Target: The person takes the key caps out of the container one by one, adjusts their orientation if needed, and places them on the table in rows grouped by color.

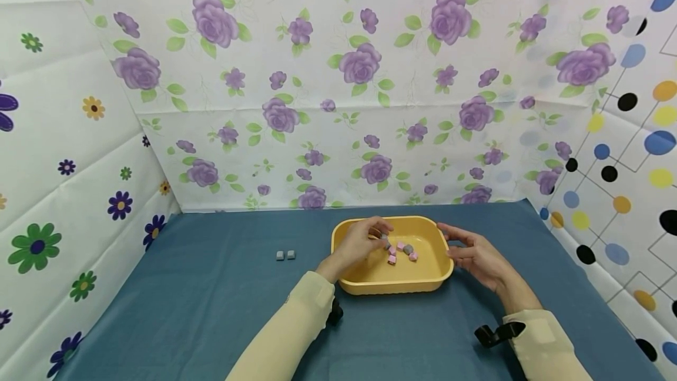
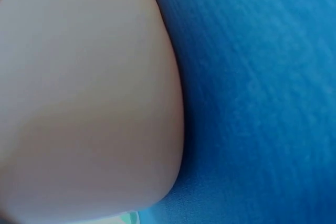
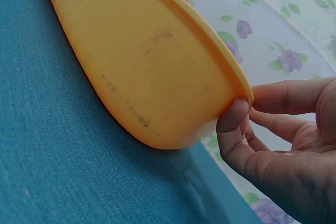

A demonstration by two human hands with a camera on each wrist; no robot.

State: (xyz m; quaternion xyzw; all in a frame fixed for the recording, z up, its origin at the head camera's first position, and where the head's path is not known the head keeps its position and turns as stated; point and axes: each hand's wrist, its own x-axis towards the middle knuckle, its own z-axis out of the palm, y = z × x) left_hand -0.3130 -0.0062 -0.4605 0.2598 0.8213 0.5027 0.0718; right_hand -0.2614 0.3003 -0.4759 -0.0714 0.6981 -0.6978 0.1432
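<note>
A yellow tray (image 1: 394,288) stands on the blue cloth and holds several small pink cubes (image 1: 392,260) and grey cubes (image 1: 408,249). My left hand (image 1: 361,242) reaches over its left side, fingers curled, with a small grey cube (image 1: 385,237) at the fingertips. In the left wrist view only a blurred patch of skin or sleeve (image 2: 89,98) and cloth show. At the tray's right side, my right hand (image 1: 478,258) pinches the rim between thumb and fingers, plain in the right wrist view, where the tray's outer wall (image 3: 152,72) fills the middle.
Two grey cubes (image 1: 285,255) lie side by side on the blue cloth (image 1: 211,298), left of the tray. Behind the table hangs a flowered white sheet (image 1: 328,134); patterned sheets also close off the left and right sides.
</note>
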